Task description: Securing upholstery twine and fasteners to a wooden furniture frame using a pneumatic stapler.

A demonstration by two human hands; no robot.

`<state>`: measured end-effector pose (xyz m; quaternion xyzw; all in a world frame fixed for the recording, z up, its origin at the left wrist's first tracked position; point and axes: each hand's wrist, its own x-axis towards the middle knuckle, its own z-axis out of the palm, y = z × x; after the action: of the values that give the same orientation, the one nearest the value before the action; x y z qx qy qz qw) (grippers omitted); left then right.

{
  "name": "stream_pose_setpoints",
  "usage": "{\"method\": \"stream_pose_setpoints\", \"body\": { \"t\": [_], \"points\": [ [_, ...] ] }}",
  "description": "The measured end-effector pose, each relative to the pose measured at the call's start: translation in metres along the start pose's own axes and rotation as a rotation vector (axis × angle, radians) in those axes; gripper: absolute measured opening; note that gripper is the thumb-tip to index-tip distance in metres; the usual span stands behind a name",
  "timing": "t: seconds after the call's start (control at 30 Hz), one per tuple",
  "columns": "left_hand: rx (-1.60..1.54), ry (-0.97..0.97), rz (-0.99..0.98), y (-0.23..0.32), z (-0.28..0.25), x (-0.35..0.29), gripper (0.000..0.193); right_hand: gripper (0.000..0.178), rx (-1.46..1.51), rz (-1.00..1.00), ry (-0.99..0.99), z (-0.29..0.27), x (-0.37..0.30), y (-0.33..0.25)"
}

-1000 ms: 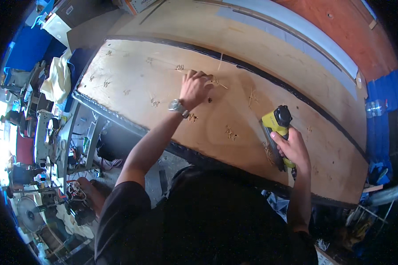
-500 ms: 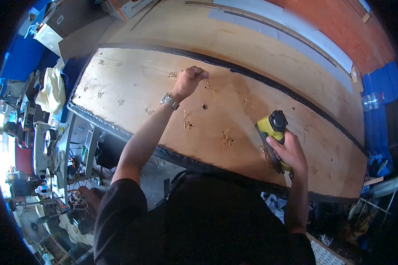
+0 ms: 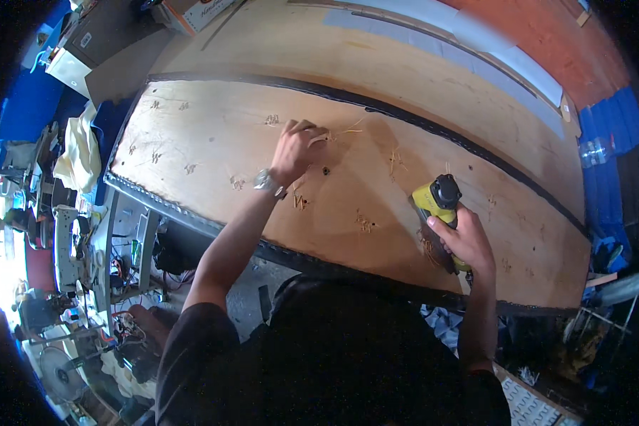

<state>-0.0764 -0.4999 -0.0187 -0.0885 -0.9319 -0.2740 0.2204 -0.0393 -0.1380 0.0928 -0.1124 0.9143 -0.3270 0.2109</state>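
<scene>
A long wooden panel (image 3: pixel 220 113) with black fabric stapled round its edge lies flat before me. Tufts of tan twine are fastened to it in zigzags beside small dark holes. My left hand (image 3: pixel 298 153), a metal watch on its wrist, is low over the panel's middle. Its fingers are curled round twine (image 3: pixel 349 130), whose loose ends stick out past the fingertips; the grip itself is partly hidden. Further right, my right hand (image 3: pixel 467 240) is wrapped round the handle of a yellow and black staple gun (image 3: pixel 437 199), held just over another twine tuft (image 3: pixel 427 247).
Behind the panel stretches a bare wooden surface (image 3: pixel 263 42) with long thin strips (image 3: pixel 433 35) on it. Cardboard boxes (image 3: pixel 192 13) stand at the far left. A cluttered bench and a fan (image 3: pixel 55 366) are at left; a clear plastic bottle (image 3: pixel 595 151) lies at right.
My left hand has lowered to the panel, its fingers now at the twine tuft right of the middle. My right hand keeps the staple gun in nearly the same place.
</scene>
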Motion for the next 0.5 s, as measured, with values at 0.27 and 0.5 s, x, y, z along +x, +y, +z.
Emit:
{"method": "stream_pose_setpoints", "body": {
  "t": [0.27,0.5],
  "points": [
    [-0.086,-0.105,0.269,-0.012,0.006,0.027,0.011,0.045,0.024,0.022,0.005,0.000,0.001,0.000],
    [-0.657,-0.062,-0.044,0.012,0.009,0.013,0.020,0.046,-0.027,0.010,0.022,0.001,-0.001,-0.005]
  ]
}}
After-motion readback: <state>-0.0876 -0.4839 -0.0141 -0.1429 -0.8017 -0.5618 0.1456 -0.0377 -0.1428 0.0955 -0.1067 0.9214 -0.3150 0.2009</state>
